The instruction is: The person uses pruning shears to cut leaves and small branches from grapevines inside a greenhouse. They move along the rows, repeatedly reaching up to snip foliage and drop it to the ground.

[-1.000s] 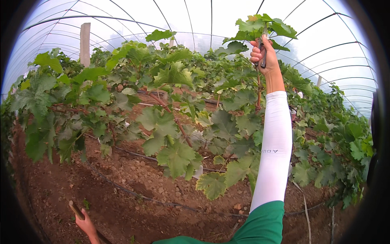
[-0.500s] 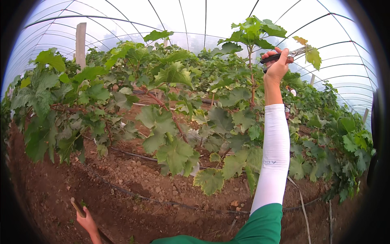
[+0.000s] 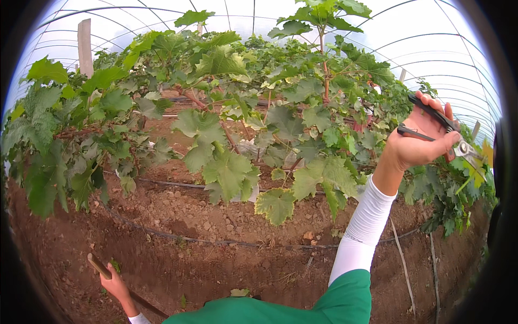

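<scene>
My right hand [image 3: 414,141] is raised at the right, palm partly turned up, holding a pair of pruning shears [image 3: 433,112] with black and reddish handles spread apart. The metal blades point right, and a yellowing leaf [image 3: 486,154] with a green stalk is at their tips; whether the blades grip it I cannot tell. At the lower left my left hand [image 3: 116,287] is wrapped round a wooden pole [image 3: 99,265], which slants down toward my body. Ahead of me stand grapevines, one upright shoot [image 3: 326,65] rising left of my right hand.
Broad-leaved vines [image 3: 229,173] form a row across the middle. Black drip hose [image 3: 183,237] runs along the brown soil [image 3: 216,270]. A concrete post [image 3: 85,48] stands at the far left. Pale strips [image 3: 402,264] lie on the ground at the right, under an arched plastic cover.
My right hand has come down and right, away from the upright shoot, carrying the shears with the leaf at their tips. The view has shifted slightly; my left hand still holds the pole.
</scene>
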A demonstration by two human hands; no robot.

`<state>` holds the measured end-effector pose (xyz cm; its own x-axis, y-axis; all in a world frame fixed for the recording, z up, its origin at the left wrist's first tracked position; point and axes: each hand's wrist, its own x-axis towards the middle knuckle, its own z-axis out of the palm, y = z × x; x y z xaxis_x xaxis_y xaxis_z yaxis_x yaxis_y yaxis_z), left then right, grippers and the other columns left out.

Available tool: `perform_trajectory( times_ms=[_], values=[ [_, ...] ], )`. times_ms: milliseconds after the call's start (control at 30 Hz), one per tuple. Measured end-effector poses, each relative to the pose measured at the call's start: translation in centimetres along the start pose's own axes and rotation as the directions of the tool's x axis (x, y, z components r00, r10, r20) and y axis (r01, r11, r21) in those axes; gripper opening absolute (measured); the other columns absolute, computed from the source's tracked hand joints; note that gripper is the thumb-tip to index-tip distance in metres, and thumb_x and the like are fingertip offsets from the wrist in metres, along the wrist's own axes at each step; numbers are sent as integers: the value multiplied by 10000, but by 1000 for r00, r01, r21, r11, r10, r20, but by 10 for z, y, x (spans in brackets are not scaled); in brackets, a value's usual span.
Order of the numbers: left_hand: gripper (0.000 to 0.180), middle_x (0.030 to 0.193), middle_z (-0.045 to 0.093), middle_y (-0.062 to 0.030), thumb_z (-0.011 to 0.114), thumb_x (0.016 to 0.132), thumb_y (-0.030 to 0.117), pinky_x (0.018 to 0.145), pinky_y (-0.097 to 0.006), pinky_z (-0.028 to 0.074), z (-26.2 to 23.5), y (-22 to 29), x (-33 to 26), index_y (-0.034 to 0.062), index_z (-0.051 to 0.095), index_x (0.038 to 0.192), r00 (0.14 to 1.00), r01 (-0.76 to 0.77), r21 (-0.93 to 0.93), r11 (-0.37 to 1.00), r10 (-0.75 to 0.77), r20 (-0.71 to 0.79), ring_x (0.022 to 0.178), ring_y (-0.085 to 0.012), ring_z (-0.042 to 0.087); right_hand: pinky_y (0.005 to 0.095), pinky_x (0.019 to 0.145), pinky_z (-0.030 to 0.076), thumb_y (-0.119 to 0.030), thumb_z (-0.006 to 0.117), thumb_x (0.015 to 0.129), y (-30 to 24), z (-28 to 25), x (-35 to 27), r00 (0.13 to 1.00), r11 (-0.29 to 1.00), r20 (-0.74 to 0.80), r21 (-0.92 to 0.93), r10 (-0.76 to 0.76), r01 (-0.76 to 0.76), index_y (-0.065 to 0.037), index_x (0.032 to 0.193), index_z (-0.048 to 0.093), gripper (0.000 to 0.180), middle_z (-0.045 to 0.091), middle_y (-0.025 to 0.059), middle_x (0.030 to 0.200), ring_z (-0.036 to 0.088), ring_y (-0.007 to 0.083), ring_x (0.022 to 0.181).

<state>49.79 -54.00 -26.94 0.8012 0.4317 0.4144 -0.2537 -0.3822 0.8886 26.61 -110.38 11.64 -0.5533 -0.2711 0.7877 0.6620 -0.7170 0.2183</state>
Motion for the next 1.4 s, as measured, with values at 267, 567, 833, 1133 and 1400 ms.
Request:
perform_trajectory(
  times_ms=[267, 567, 833, 1133, 1400],
  values=[
    [261, 590, 409, 35, 584, 921, 191, 453, -249, 290, 19, 9, 2, 29, 485, 743, 998, -9, -109, 994, 16, 65, 495, -58, 360, 508, 867, 478, -616, 233, 927, -69, -18, -19, 908, 946, 329, -102, -261, 309, -5, 1234, 433, 713, 575, 165, 955, 570, 290, 878],
    [255, 584, 428, 31, 589, 921, 206, 417, -239, 295, -4, 17, 2, 45, 487, 751, 993, 59, -134, 989, -45, 107, 465, -56, 387, 574, 951, 413, -642, 385, 872, -143, -12, -22, 838, 830, -26, -155, -545, 535, -21, 1060, 516, 662, 598, 210, 983, 570, 376, 989],
    [269, 565, 423, 42, 598, 920, 232, 397, -214, 290, -33, 20, -3, 73, 466, 749, 997, 56, -166, 984, -47, 61, 441, -42, 381, 599, 1038, 307, -631, 455, 832, -176, 19, -69, 910, 932, -212, -14, -357, 362, -8, 1067, 558, 673, 564, 220, 1115, 505, 378, 1135],
    [268, 531, 399, 49, 590, 926, 219, 371, -205, 268, -64, 25, -9, 86, 442, 745, 998, 65, -224, 972, -58, 36, 413, -35, 356, 539, 1082, 248, -509, 382, 892, -189, 33, -145, 945, 992, -316, 118, 82, -47, -41, 1196, 531, 578, 471, 201, 1320, 432, 373, 1242],
    [256, 530, 385, 54, 579, 933, 200, 371, -198, 263, -98, 20, -16, 88, 429, 759, 998, 62, -273, 960, -57, 24, 413, -30, 345, 494, 1090, 275, -453, 377, 934, -186, 33, -204, 760, 809, -330, 416, 560, -415, -28, 1228, 511, 533, 466, 177, 1341, 402, 334, 1275]
  ],
)
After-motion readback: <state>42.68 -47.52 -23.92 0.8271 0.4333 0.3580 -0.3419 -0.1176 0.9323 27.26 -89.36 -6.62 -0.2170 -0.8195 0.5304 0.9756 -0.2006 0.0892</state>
